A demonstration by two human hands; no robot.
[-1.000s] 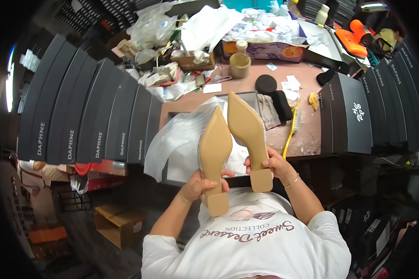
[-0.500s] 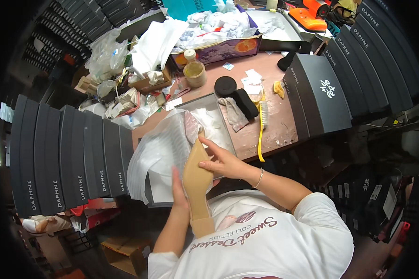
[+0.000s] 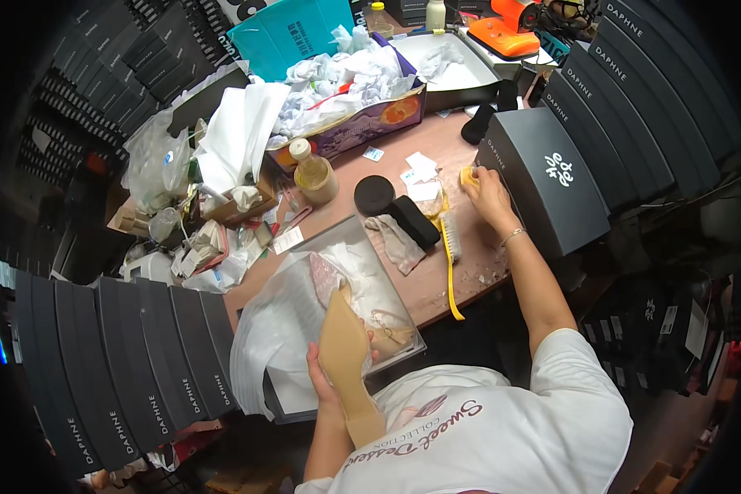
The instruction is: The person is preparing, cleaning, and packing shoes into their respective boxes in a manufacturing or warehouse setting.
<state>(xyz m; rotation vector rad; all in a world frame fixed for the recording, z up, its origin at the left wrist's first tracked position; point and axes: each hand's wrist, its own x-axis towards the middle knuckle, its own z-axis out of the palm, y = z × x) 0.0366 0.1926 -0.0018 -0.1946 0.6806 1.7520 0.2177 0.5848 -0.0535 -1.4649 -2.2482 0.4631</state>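
Hands well apart. Left hand point(image 3: 327, 393): wrapped around 1 shoe point(image 3: 344, 346), tan sole facing up, toe pointing away from the wearer and over the near part of an open grey box point(image 3: 385, 278), heel end close to the white shirt point(image 3: 502, 428). Right hand point(image 3: 490, 199): reaching across the desk point(image 3: 479, 251), fingers touching a yellow sponge-like piece point(image 3: 468, 177); cannot tell whether the grip is closed on it. Box contents: white tissue point(image 3: 361, 267) and a pink sparkly piece point(image 3: 324, 273), with translucent wrap point(image 3: 263, 337) draped over its left side. Between box and right forearm: cloth point(image 3: 397, 245), black block point(image 3: 416, 222), yellow-handled brush point(image 3: 451, 284). Dark shoe boxes point(image 3: 543, 185) stand just right of the right hand.
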